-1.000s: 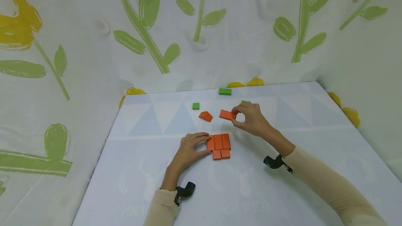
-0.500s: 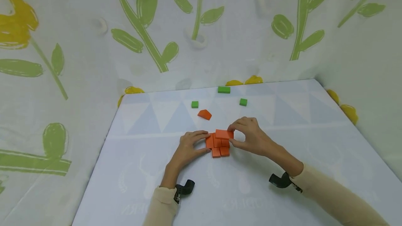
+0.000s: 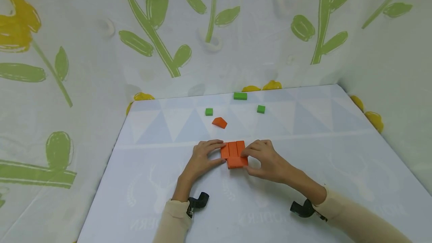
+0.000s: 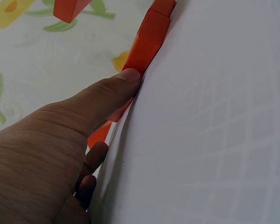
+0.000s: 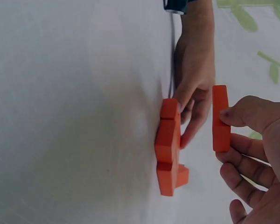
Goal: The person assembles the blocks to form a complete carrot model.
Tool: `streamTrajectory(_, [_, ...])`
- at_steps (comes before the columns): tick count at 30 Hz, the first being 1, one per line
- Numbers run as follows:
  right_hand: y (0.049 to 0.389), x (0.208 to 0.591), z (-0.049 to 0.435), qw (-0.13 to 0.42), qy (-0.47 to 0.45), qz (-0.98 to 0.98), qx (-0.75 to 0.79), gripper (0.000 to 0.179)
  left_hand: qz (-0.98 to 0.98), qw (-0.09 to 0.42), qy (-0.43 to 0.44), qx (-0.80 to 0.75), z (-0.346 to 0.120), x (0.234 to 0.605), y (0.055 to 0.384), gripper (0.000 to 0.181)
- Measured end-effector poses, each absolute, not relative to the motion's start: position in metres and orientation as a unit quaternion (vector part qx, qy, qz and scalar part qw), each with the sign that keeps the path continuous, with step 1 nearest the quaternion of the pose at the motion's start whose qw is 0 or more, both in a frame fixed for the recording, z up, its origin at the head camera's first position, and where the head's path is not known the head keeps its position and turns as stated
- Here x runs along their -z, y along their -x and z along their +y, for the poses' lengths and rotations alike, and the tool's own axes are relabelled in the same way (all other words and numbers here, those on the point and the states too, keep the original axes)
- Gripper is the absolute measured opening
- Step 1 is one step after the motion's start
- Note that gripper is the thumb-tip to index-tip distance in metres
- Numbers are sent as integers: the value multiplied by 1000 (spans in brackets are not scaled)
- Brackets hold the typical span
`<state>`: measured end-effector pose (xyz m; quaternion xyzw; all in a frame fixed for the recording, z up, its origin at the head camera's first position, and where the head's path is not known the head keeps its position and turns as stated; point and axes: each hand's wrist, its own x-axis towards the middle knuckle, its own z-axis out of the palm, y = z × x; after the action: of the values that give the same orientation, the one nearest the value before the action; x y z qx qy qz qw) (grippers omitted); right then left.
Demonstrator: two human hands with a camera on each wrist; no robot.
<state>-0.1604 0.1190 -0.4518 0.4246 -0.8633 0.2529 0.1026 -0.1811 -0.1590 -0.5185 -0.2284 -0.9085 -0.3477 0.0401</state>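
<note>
Three long orange blocks (image 3: pixel 233 149) lie side by side on the table. My left hand (image 3: pixel 200 162) steadies the leftmost one, thumb at its near end and a finger at its far end; its thumb pressing an orange block (image 4: pixel 149 39) shows in the left wrist view. My right hand (image 3: pixel 268 162) pinches another orange rectangular block (image 3: pixel 235 162) by its right end. From the head, it overlaps the front row and hides the two small orange blocks there. In the right wrist view this held block (image 5: pixel 220 119) is apart from the flat orange group (image 5: pixel 167 140).
An angular orange block (image 3: pixel 219 122) lies just beyond the group. Farther back are two small green blocks, one left (image 3: pixel 209 112) and one right (image 3: pixel 261 109), and a longer green block (image 3: pixel 240 96) near the far edge of the white patterned table (image 3: pixel 141 183). A flowered curtain (image 3: pixel 256 48) surrounds the table.
My right hand has brought its orange block from beyond the group toward me, over the front row. The left hand has stayed at the leftmost block.
</note>
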Motion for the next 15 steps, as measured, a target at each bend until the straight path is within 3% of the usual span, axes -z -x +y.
streamTrajectory(15, [152, 474, 121, 106, -454, -853, -237, 32, -911, 26, 226, 345, -159, 516, 182, 56])
